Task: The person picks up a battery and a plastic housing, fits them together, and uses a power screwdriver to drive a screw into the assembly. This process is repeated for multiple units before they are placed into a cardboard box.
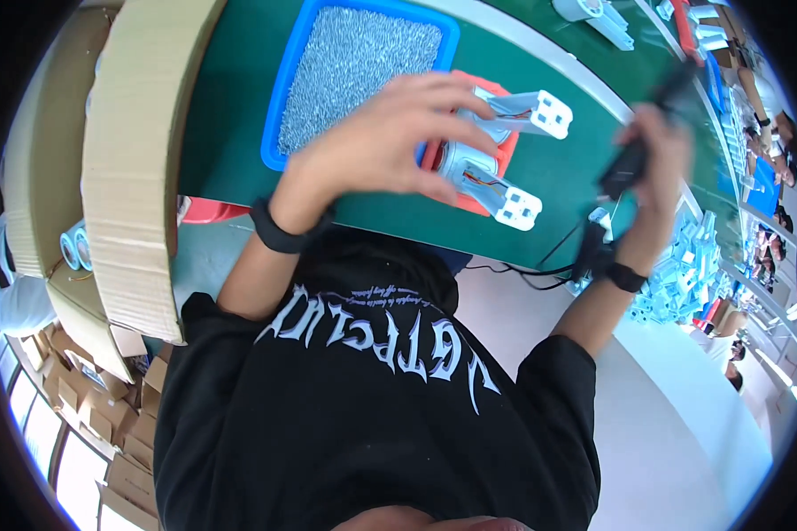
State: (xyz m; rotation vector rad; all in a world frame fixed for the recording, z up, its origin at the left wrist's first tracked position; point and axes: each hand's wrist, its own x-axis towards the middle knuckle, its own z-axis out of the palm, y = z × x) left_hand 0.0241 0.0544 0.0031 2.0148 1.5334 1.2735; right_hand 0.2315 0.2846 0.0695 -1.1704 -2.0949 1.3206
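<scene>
Left hand spreads over 2 pale parts; right hand holds black tool (blurred).

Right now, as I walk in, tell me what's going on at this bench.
A person is working at a green table. Their left hand, fingers spread, is over a red holder bearing two pale parts with wires, the farther part and the nearer part; whether it touches them is hard to tell. Their right hand grips a long black tool, blurred and off to the right of the holder. Beyond the left hand sits a blue tray full of small metal pieces.
</scene>
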